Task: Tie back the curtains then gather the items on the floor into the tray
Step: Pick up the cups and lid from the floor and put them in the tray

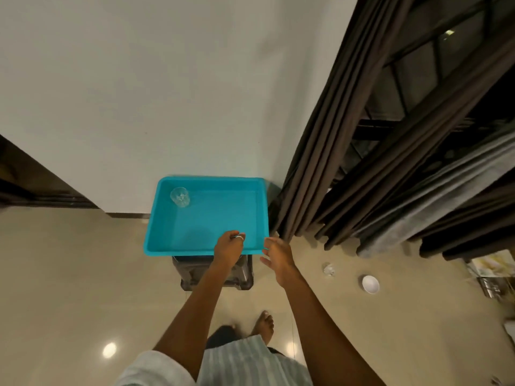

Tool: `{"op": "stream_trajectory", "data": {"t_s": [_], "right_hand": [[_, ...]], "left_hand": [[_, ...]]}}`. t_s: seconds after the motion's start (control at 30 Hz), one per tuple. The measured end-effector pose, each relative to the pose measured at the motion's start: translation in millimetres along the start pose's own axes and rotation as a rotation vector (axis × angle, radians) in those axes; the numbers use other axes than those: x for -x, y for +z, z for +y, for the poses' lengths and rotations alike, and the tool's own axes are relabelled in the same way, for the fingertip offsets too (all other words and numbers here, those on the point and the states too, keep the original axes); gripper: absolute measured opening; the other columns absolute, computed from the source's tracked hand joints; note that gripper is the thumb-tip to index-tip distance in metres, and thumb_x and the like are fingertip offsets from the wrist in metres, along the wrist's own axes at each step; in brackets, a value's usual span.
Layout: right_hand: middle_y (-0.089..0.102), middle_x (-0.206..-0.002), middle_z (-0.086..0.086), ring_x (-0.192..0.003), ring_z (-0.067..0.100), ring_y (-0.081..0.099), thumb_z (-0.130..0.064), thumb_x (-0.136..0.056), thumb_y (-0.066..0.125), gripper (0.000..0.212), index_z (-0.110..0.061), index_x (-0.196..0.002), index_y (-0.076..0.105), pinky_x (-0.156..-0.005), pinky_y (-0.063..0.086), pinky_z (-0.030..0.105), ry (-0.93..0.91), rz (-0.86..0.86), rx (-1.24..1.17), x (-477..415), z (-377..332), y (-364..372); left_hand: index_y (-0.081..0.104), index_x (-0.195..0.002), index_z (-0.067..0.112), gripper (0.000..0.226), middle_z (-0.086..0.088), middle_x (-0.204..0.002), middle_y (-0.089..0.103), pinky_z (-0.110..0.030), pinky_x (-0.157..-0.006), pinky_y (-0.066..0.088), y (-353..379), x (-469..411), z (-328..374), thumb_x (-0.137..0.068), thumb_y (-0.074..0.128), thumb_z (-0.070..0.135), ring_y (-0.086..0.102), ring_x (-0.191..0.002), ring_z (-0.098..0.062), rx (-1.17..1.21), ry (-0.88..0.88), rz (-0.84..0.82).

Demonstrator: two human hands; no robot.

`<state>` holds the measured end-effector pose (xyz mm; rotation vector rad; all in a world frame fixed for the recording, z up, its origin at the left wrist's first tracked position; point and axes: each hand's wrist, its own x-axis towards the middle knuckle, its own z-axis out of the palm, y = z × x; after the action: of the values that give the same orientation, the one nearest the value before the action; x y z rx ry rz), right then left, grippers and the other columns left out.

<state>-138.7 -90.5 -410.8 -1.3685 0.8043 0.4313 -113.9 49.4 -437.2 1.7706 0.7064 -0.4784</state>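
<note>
Hovering fingers (233, 234) over tray (217, 213) (near rim)

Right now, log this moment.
left hand: over tray, fingers curled | right hand: open, beside tray | in tray: glass | floor: second glass, bowl

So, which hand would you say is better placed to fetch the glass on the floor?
Probably the right hand: it is open and nearer the floor glass, while the left hand is over the tray with curled fingers.
</note>
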Motion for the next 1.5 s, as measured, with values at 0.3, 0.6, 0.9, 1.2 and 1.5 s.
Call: {"op": "stream_trajectory", "data": {"t_s": [0.3, 0.6, 0.9, 1.2, 1.5], "right_hand": [[0.064, -0.114, 0.005, -0.108, 0.021, 0.064, -0.015, -0.103, 0.052, 0.015, -0.015, -0.113, 0.063, -0.096, 0.058, 0.040, -0.060, 0.178, -0.027, 45, 32, -40], [0.066, -0.115, 0.007, -0.108, 0.024, 0.067, -0.012, -0.102, 0.051, 0.015, -0.015, -0.110, 0.064, -0.097, 0.058, 0.044, -0.083, 0.339, -0.131, 59, 58, -96], [0.064, -0.097, 0.001, -0.095, 0.023, 0.064, -0.013, -0.100, 0.052, 0.013, -0.016, -0.100, 0.065, -0.092, 0.059, 0.043, -0.102, 0.296, -0.085, 55, 56, -197], [0.068, -0.102, 0.004, -0.101, 0.025, 0.068, -0.017, -0.099, 0.056, 0.009, -0.017, -0.100, 0.065, -0.088, 0.061, 0.043, -0.055, 0.349, -0.208, 52, 54, -346], [0.068, -0.110, 0.005, -0.103, 0.025, 0.069, -0.014, -0.098, 0.053, 0.014, -0.014, -0.102, 0.067, -0.080, 0.061, 0.037, -0.023, 0.309, -0.238, 49, 61, -381]], "left_hand": [[0.064, -0.109, 0.026, 0.020, -0.002, -0.115, 0.068, -0.046, -0.102, 0.052, 42, 50, -24, -0.092, 0.059, 0.037, 0.065, -0.108, -0.023, 0.006, -0.003, -0.147], [0.061, -0.125, 0.012, 0.027, -0.005, -0.124, 0.065, -0.040, -0.107, 0.050, 88, 80, -26, -0.102, 0.055, 0.025, 0.065, -0.115, -0.023, -0.239, 0.068, -0.215], [0.062, -0.126, 0.011, 0.029, -0.007, -0.126, 0.067, -0.037, -0.106, 0.051, 184, 113, -5, -0.103, 0.052, 0.026, 0.064, -0.117, -0.024, -0.192, 0.064, -0.222], [0.064, -0.119, 0.023, 0.032, -0.001, -0.115, 0.072, -0.045, -0.096, 0.056, 319, 182, -18, -0.089, 0.057, 0.030, 0.070, -0.103, -0.022, -0.158, 0.118, -0.238], [0.063, -0.120, 0.024, 0.031, -0.001, -0.120, 0.070, -0.045, -0.097, 0.056, 350, 196, -16, -0.090, 0.058, 0.031, 0.070, -0.105, -0.022, -0.228, 0.088, -0.192]]}}
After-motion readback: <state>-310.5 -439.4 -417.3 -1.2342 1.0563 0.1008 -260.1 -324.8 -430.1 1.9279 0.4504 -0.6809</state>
